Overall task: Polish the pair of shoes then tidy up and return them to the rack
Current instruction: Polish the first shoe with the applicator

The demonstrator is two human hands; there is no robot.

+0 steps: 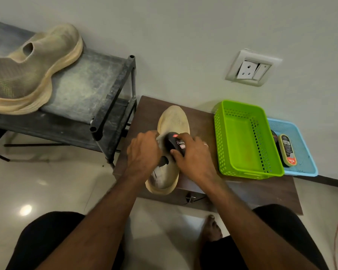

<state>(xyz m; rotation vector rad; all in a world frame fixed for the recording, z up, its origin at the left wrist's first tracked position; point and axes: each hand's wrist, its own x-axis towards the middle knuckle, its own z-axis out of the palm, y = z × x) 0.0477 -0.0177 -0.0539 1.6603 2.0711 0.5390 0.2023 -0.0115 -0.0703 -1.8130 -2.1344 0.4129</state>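
Note:
A beige knit shoe (174, 119) lies on a low brown wooden table (242, 190), toe pointing toward the wall. My left hand (143, 151) grips the shoe's left side near its opening. My right hand (193, 154) holds a black shoe-polish applicator (175, 145) with a red and white label, pressed against the shoe's upper. The second beige shoe (33, 71) sits on the top shelf of the dark metal rack (98, 88) at the left.
A green plastic basket (240, 137) stands on the table's right part. Beside it a blue basket (302, 145) holds a polish tin (287, 151) and a dark item. A wall socket (252, 68) is above. My knees and a bare foot (211, 228) are below, on the glossy floor.

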